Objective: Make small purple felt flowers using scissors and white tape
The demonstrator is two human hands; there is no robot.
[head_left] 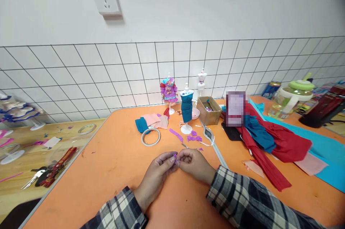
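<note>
My left hand [157, 173] and my right hand [195, 164] meet over the orange table [107, 171], fingertips pinched together on a small purple fabric piece [175, 157]. Both hands are closed on it. Just beyond them stands a little white mannequin in a teal dress [186, 108], with several purple fabric bits [194, 137] at its base. A second mannequin in a purple and pink dress [169, 90] and a bare white mannequin [201, 78] stand near the tiled wall.
A white tape ring [151, 136] and teal and pink scraps [151, 121] lie left of the mannequin. A small cardboard box [208, 109], red and teal cloth [269, 142], a green-lidded jar [292, 99] sit right. Scissors and red-handled tools [51, 171] lie on the wooden table at left.
</note>
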